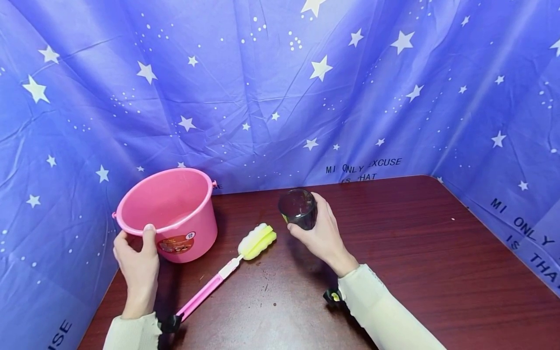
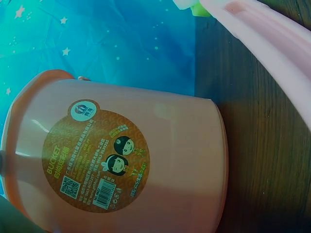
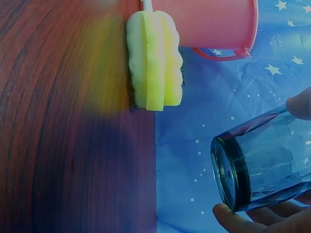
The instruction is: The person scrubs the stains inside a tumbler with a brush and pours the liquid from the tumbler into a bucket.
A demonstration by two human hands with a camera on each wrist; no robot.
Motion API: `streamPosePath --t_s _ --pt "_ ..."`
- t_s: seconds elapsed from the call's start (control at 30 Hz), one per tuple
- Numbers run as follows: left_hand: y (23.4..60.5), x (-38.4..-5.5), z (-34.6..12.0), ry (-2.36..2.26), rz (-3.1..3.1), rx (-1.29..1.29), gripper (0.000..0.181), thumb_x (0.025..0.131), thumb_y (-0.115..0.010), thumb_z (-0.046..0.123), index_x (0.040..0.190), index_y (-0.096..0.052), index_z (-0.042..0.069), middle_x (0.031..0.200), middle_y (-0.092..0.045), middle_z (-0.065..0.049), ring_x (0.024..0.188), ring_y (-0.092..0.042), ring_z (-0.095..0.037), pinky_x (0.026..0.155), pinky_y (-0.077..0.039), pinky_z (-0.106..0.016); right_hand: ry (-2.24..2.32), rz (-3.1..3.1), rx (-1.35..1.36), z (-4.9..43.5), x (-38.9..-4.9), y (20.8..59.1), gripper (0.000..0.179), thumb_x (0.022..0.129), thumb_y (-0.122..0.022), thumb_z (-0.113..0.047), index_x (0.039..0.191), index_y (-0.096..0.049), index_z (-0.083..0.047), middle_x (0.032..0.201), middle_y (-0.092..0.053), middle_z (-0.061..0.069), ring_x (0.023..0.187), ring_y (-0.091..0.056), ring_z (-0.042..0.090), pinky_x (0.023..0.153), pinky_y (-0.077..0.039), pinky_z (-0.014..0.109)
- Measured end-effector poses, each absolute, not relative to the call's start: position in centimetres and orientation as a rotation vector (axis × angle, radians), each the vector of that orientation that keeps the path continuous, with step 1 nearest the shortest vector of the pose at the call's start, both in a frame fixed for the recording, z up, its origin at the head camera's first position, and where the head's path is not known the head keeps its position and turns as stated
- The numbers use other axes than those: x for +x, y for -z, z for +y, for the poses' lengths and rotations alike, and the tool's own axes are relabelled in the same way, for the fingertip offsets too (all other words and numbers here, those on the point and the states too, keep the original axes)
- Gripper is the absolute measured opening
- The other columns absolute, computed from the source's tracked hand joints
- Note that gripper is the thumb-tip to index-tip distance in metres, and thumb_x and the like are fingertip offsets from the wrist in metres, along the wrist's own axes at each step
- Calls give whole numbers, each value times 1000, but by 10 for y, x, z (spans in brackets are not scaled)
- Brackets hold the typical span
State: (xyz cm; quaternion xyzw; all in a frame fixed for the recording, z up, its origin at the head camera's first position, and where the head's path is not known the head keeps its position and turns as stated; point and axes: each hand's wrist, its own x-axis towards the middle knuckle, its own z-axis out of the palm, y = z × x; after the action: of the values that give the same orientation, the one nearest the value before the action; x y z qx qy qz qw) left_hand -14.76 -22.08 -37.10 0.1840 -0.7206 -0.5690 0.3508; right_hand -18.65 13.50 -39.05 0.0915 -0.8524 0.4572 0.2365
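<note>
A pink bucket (image 1: 203, 233) stands at the table's left, with a round label (image 2: 97, 158) on its side. My left hand (image 1: 139, 265) grips its near rim, the thumb over the edge; most of this hand is out of the left wrist view. A dark see-through cup (image 1: 302, 214) is in my right hand (image 1: 321, 238), thumb on one side and fingers on the other. The right wrist view shows the cup's thick base (image 3: 231, 172) held above the tabletop. Between the hands lies a sponge brush (image 1: 258, 241) with a pink handle (image 1: 203, 295), touched by neither hand.
The dark red wooden table (image 1: 420, 253) has a few small specks and wet-looking marks near the brush. A blue star-printed cloth (image 1: 262, 97) hangs behind and along both sides. The bucket's handle (image 3: 218, 56) hangs at its far side.
</note>
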Motion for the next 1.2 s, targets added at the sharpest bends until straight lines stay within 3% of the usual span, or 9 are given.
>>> streamPosePath --t_s 0.57,0.83,1.2 --pt "371 -147 -221 1485 -1875 488 58 91 -59 31 135 -39 -1 115 -35 8 115 -34 -16 97 -27 -31 -1248 -2400 219 138 -189 398 84 66 -80 -31 136 -39 -10 125 -51 12 113 -52 26 92 -43 47" --pt "372 -148 -221 1485 -1857 467 56 91 -60 28 134 -40 -3 112 -35 9 108 -35 -6 95 -28 -25 -1273 -2435 212 140 -193 400 82 66 -80 -30 133 -38 -8 121 -53 13 108 -54 27 90 -44 47" --pt "371 -148 -221 1489 -1865 484 58 91 -59 30 135 -39 -2 116 -35 7 115 -33 -15 97 -26 -30 -1269 -2508 158 143 -194 403 83 66 -81 -32 132 -37 -7 118 -57 15 104 -58 28 86 -47 47"
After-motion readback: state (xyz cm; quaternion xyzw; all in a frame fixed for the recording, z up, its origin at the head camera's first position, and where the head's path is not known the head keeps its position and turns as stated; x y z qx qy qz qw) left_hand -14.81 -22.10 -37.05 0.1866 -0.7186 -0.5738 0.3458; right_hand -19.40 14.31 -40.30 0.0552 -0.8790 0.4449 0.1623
